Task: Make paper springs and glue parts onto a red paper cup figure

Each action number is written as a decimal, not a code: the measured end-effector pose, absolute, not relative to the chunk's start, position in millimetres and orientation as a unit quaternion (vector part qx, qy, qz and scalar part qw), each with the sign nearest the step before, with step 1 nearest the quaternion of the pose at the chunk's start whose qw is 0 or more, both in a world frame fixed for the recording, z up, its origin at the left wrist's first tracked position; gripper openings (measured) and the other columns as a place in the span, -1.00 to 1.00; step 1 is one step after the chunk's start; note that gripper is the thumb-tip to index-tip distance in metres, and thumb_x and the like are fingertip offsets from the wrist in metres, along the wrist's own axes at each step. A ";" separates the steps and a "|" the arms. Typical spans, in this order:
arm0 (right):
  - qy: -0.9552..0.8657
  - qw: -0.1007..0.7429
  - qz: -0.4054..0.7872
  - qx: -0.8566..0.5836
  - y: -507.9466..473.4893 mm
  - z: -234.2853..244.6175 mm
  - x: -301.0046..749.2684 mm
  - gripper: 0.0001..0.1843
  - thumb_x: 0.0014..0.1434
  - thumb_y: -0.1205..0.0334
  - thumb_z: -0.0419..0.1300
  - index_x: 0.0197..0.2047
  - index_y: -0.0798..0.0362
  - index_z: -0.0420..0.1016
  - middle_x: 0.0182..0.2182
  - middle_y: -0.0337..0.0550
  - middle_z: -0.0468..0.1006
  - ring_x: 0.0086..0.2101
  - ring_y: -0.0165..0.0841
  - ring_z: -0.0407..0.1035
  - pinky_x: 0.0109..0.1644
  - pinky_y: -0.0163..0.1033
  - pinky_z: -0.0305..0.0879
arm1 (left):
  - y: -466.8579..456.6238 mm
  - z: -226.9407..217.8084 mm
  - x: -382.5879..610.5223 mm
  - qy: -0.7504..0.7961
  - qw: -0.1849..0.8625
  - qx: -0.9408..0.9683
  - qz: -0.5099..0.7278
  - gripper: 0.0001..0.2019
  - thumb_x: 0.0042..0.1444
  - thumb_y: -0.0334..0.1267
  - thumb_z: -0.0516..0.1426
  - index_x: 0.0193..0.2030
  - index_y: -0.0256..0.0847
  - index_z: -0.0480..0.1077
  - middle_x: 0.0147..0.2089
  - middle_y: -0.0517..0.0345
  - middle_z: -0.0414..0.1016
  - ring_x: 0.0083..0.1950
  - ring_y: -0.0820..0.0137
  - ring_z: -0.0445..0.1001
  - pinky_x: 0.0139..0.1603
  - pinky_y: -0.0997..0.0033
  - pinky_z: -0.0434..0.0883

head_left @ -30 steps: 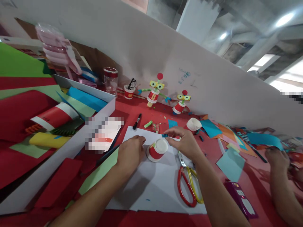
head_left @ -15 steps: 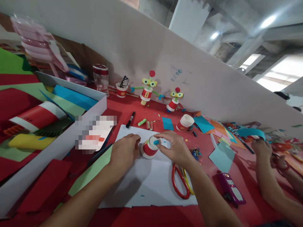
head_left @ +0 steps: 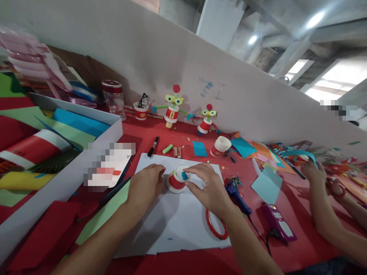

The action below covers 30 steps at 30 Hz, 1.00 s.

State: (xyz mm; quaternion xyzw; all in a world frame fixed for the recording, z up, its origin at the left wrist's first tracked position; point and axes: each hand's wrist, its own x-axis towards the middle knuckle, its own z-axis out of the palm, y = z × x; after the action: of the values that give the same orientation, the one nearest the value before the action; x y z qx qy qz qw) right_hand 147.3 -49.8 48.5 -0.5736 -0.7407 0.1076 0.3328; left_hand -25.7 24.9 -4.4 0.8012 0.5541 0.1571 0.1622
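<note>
A red-and-white paper cup (head_left: 176, 185) stands upside down on a white sheet (head_left: 169, 217). My right hand (head_left: 207, 187) is at the cup's right side, with thumb and forefinger around a small blue paper piece (head_left: 185, 176) that lies against the edge of the cup's upturned base. My left hand (head_left: 146, 185) is close to the cup's left side, its fingers curled and held together; whatever lies inside them is hidden, and contact with the cup cannot be made out. Scissors with a red handle loop (head_left: 215, 226) lie partly beneath my right forearm.
A blue glue gun (head_left: 239, 198) lies to the right, beside a purple device (head_left: 278, 223). Two paper-cup figures (head_left: 172, 114) stand by the wall near stacked cups (head_left: 220, 146). A white box (head_left: 111, 131) of craft paper is left. A co-worker's hand (head_left: 313, 172) holds a blue strip.
The view has shifted, and the glue gun shows past my right forearm. The blue piece sits lower against the cup, with my right thumb below it. My left hand remains beside the cup.
</note>
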 end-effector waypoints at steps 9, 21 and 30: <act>-0.689 0.378 0.084 -0.613 -29.8 55.7 153.4 -0.89 0.14 0.31 0.19 -0.27 -0.02 0.54 -0.31 -0.17 0.58 -0.23 -0.31 0.41 -0.09 -0.18 0.29 | 23.1 0.1 -25.2 0.541 0.175 0.811 0.142 -0.72 0.19 -0.34 -0.07 -0.19 -0.16 0.47 -0.19 0.05 0.55 -0.24 0.29 0.52 -0.33 0.37 0.28; -0.651 0.275 0.066 -0.705 58.1 10.8 173.5 -0.72 0.06 0.51 0.07 -0.32 0.07 0.57 -0.26 -0.07 0.62 -0.21 -0.27 0.47 -0.05 -0.18 0.31 | 25.4 2.1 -26.1 0.541 0.181 0.809 0.140 -0.67 0.16 -0.40 -0.09 -0.16 -0.15 0.48 -0.14 0.07 0.56 -0.21 0.28 0.52 -0.33 0.37 0.30; -0.604 0.346 0.103 -0.711 -38.8 16.6 174.7 -0.78 0.17 0.32 0.08 -0.19 0.00 0.54 -0.37 -0.18 0.63 -0.44 -0.32 0.50 -0.28 -0.24 0.40 | 30.1 -5.6 -30.9 0.542 0.208 0.793 0.182 -0.67 0.15 -0.45 -0.09 -0.15 -0.19 0.48 -0.10 0.07 0.57 -0.15 0.32 0.53 -0.20 0.42 0.35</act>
State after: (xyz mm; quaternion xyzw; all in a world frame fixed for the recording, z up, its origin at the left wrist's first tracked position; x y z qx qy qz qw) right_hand 174.7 -38.8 16.6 -0.7108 -0.6038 0.1028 0.3458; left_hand -30.9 30.1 -5.6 0.7932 0.5423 0.1825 0.2083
